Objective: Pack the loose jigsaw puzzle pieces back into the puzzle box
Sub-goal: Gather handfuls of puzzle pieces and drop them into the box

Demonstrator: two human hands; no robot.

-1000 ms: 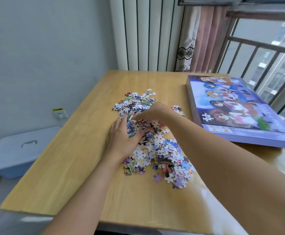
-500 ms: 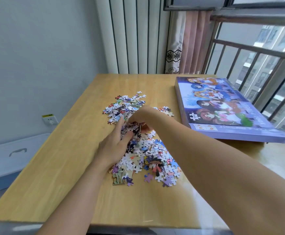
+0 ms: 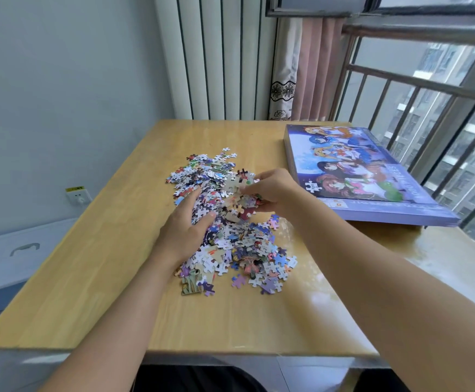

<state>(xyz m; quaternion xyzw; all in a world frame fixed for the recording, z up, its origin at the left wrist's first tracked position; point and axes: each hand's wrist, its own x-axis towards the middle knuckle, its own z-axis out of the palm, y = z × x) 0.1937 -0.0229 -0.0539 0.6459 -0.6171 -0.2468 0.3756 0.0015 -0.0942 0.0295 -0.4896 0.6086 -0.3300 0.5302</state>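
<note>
Pieces (image 3: 230,222) heaped on table (image 3: 117,250); right hand (image 3: 273,190) fingers curled, gripping a clump, left hand (image 3: 185,227) flat, fingers straight. Best to cup underneath, carry low to closed box (image 3: 372,176).

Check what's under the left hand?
The left hand rests open on the pile of puzzle pieces, which spreads out past it on the table. The pieces directly beneath the palm are covered.
</note>
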